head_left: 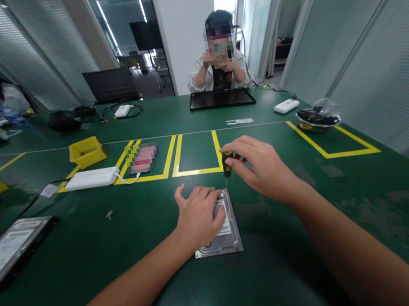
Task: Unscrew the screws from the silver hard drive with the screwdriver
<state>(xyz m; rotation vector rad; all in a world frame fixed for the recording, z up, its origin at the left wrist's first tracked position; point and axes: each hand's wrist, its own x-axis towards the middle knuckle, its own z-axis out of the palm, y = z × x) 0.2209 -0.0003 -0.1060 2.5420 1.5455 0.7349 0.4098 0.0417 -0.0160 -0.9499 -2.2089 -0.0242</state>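
Note:
A silver hard drive (224, 243) with a white label lies flat on the green table before me. Across its upper left part rests my left hand (200, 213), fingers spread and covering much of the label. My right hand (258, 165) pinches the dark handle of a screwdriver (226, 164) between thumb and fingers. The screwdriver stands nearly upright, its thin shaft reaching down to the drive's far right corner. Whether the tip sits in a screw is too small to tell. Several tiny screws (109, 215) lie loose to the left.
Another hard drive (8, 251) lies at far left. Beyond are a yellow bin (87, 152), a white power bank (92, 179) cabled to a blurred phone (144, 159), and a metal bowl (318, 122) of dark items. A person (225, 62) sits opposite behind a black panel (221, 98).

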